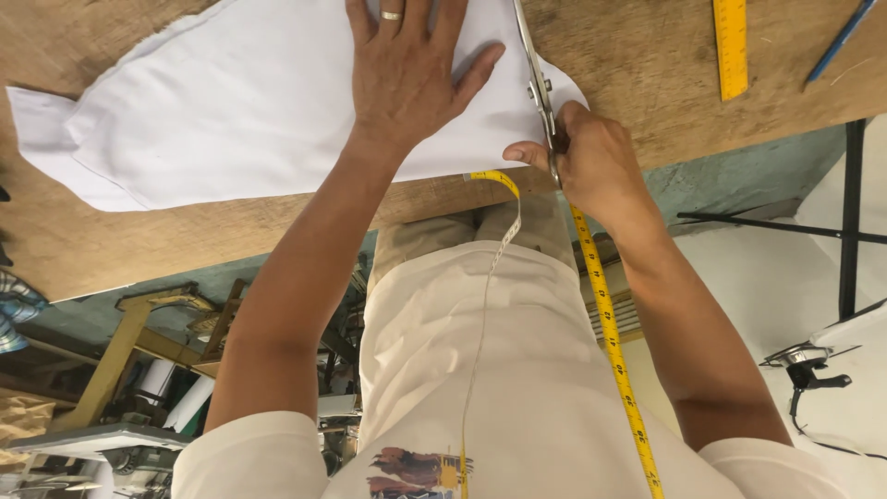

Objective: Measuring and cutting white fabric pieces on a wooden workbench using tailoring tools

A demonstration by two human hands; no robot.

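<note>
Head view: my left hand (407,69) lay flat and spread on the white cloth (249,111), pressing it to the wooden table (647,65), a ring on one finger. My right hand (591,162) was clenched round the handles of the scissors (539,79) at the cloth's right edge, blades pointing away from me along that edge. Blades looked nearly closed, though I couldn't tell for sure. Progress, as I judged it: the cut ran along the right side of the cloth, with the scissors well up that edge; how much was left beyond the top of the frame was hidden. No cut-off strip was visible. Both forearms reached forward from my body, left wrist straight, right wrist bent inward over the table edge. A yellow tape measure (610,342) hung round my neck, one end curling onto the table edge just beside my right hand. A yellow ruler (730,46) and a blue pencil (839,42) lay well apart, far right on the table.
</note>
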